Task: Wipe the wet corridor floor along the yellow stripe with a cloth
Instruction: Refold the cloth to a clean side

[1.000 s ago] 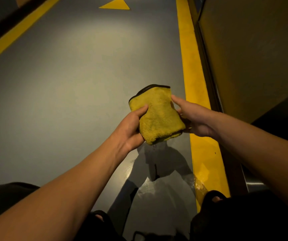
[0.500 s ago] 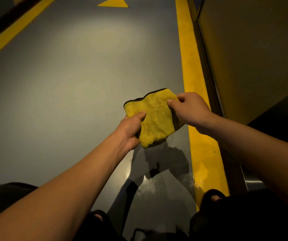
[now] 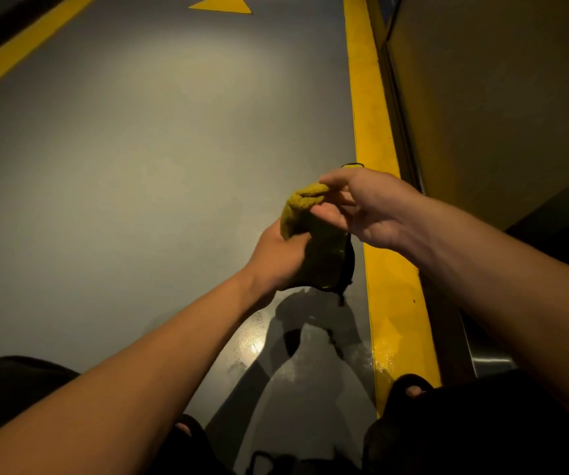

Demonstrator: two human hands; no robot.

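Head view, corridor floor seen from above, one item handled. Cloth [image 3: 314, 234]: yellow pile fabric with a dark bound edge, bunched and folded, held in the air above the floor between both hands, just left of the right-hand stripe and clear of the surface; its lower dark corner hangs free below the left hand. Left hand [image 3: 278, 260]: fingers curled round the lower bundle of the cloth, gripping it from the left side. Right hand [image 3: 367, 207]: reaches in from the right, thumb and fingers pinching the cloth's upper fold, the remaining fingers loosely spread. Floor [image 3: 139, 166]: grey, smooth, wide open to the left and ahead of the hands. Wet patch [image 3: 259, 341]: glossy sheen with a bright glint, lying directly beneath the hands and running to the stripe's inner edge, where droplets also shine on the yellow paint. Yellow stripe [image 3: 375, 149]: runs along the floor's right border, straight, butting against the wall base. Wall [image 3: 499, 114]: close on the right, bounding movement on that side. Second stripe [image 3: 19, 53]: far left, diagonal in frame, well apart from the hands. Yellow triangle marking [image 3: 223, 5]: top centre, far ahead. Dark footwear [image 3: 410, 385]: lower edge, one toe on the stripe.
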